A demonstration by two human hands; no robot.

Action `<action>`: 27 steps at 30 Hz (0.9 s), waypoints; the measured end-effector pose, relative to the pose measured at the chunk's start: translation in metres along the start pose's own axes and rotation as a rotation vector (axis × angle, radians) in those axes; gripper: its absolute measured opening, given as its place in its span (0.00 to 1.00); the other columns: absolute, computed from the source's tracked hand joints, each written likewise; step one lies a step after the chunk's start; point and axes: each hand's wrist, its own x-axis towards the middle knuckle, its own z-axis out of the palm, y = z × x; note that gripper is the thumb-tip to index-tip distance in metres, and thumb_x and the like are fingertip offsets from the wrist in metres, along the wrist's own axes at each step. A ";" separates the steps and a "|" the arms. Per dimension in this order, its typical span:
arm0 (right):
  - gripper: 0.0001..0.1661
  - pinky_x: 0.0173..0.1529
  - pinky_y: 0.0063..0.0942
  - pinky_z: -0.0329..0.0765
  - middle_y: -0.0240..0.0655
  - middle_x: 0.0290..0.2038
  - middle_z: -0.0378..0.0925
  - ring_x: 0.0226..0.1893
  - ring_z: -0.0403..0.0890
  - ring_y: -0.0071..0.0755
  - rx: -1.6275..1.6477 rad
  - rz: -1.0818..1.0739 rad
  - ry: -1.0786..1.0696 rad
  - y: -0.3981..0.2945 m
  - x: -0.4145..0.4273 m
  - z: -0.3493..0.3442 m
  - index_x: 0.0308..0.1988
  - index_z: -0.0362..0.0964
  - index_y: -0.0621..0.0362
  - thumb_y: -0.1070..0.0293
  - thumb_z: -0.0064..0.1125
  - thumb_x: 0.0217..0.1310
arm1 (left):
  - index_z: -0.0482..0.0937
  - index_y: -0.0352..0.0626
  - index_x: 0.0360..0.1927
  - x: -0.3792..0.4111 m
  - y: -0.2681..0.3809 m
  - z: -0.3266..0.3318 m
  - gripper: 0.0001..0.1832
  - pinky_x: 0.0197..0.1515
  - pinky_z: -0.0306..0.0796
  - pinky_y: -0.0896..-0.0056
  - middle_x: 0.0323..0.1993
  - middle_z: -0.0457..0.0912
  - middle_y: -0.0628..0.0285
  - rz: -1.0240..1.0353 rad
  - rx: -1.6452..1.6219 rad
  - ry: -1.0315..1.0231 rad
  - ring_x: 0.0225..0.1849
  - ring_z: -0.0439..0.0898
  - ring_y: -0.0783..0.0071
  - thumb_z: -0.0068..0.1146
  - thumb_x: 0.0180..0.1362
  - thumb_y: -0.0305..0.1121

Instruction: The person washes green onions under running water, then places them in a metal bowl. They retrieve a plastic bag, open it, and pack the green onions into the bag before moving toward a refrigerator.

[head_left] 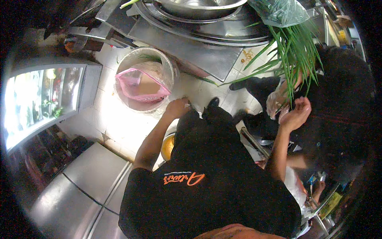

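My left hand [177, 107] hangs beside a round bin [173, 73] lined with a pink-edged bag [143, 97]. Its fingers are curled, with a small pale spot at the fingertips; whether it grips something is unclear. My right hand [295, 115] is raised at the right, fingers bent, just below the tips of long green onion leaves [291, 53]. Contact with the leaves cannot be made out. Those leaves hang out of a clear plastic bag [280, 13] at the rim of a large round metal tray [191, 34]. Close to my right hand is a co-worker's plastic-gloved hand [273, 104].
A metal basin [203, 12] rests on the tray, above a steel surface [197, 53]. The dark-clothed co-worker [337, 119] stands close at right. A lit glass-door cooler [44, 98] is at left, steel cabinet doors [89, 179] lower left. A container of orange-yellow contents [168, 146] is partly hidden.
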 end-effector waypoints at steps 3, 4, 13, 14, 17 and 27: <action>0.23 0.52 0.30 0.63 0.38 0.40 0.68 0.42 0.68 0.32 -0.251 -0.264 -0.105 0.006 -0.061 -0.005 0.42 0.64 0.64 0.52 0.40 0.67 | 0.75 0.47 0.46 0.009 -0.019 0.017 0.19 0.48 0.70 0.54 0.41 0.79 0.51 -0.061 0.080 -0.227 0.45 0.77 0.53 0.55 0.53 0.45; 0.17 0.50 0.29 0.63 0.36 0.38 0.67 0.41 0.67 0.30 -0.176 -0.189 -0.207 0.009 -0.082 -0.006 0.40 0.64 0.63 0.58 0.40 0.67 | 0.75 0.48 0.47 0.016 -0.017 0.012 0.20 0.48 0.70 0.54 0.41 0.79 0.50 -0.087 0.070 -0.249 0.46 0.77 0.52 0.55 0.53 0.45; 0.13 0.42 0.30 0.74 0.42 0.35 0.77 0.36 0.78 0.38 -0.394 0.329 -0.656 0.060 -0.177 0.026 0.39 0.72 0.63 0.63 0.54 0.59 | 0.76 0.42 0.44 0.099 -0.064 0.042 0.23 0.49 0.70 0.52 0.41 0.79 0.45 0.112 0.109 -0.339 0.44 0.78 0.48 0.53 0.53 0.50; 0.14 0.43 0.32 0.74 0.44 0.35 0.78 0.37 0.79 0.42 -0.413 0.415 -0.737 0.064 -0.182 0.029 0.39 0.73 0.61 0.62 0.54 0.58 | 0.76 0.42 0.44 0.105 -0.059 0.036 0.23 0.49 0.69 0.52 0.41 0.79 0.45 0.105 0.146 -0.387 0.44 0.78 0.48 0.53 0.53 0.50; 0.15 0.44 0.33 0.74 0.45 0.37 0.78 0.39 0.79 0.44 -0.322 0.597 -0.689 0.099 -0.213 0.042 0.41 0.72 0.60 0.61 0.54 0.58 | 0.76 0.42 0.45 0.118 -0.070 0.038 0.24 0.49 0.69 0.53 0.41 0.78 0.45 0.220 0.312 -0.524 0.44 0.77 0.47 0.53 0.53 0.50; 0.15 0.45 0.43 0.73 0.48 0.36 0.78 0.40 0.77 0.53 -0.493 1.150 -0.355 0.266 -0.380 0.020 0.37 0.74 0.58 0.59 0.55 0.54 | 0.78 0.39 0.35 0.172 -0.027 0.107 0.16 0.43 0.70 0.52 0.36 0.78 0.42 0.419 0.606 -0.717 0.41 0.77 0.45 0.55 0.52 0.43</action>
